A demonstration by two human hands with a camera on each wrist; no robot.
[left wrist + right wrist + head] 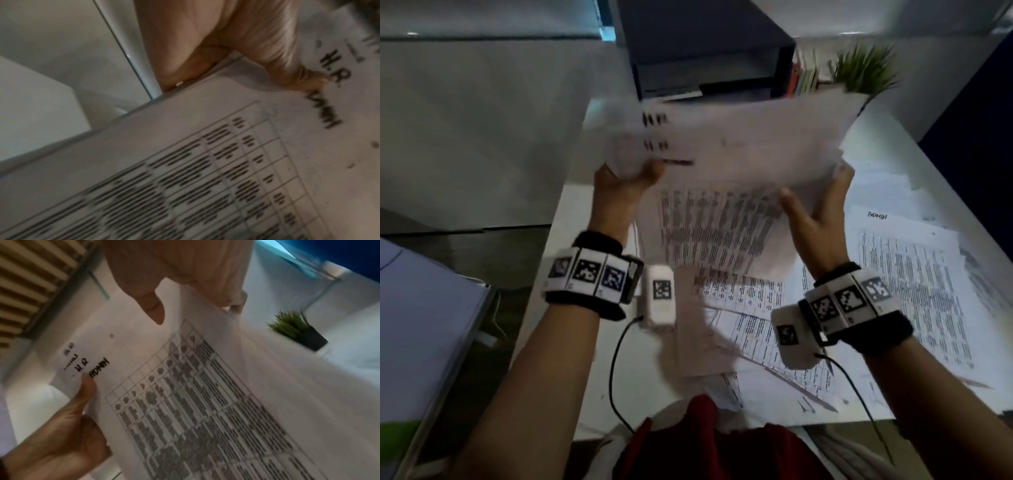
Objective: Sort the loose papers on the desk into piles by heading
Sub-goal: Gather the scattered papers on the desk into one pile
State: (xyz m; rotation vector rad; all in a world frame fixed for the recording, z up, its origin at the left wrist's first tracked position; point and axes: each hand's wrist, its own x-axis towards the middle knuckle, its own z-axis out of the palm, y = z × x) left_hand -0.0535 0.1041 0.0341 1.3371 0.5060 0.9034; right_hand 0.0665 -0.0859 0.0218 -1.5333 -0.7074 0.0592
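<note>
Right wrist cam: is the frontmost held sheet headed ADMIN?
Yes: the frontmost sheet in the held stack reads ADMIN by hand, right at the left hand's thumb tip.

1. The white bench carries everything below the raised fingers.
2. Loose printed sheets lie spread over it, overlapping, under and to the right of the fingers; one bears the handwritten heading "ADMIN".
3. A dark file tray stands beyond the fingers.
4. A potted plant stands just right of the tray.
</note>
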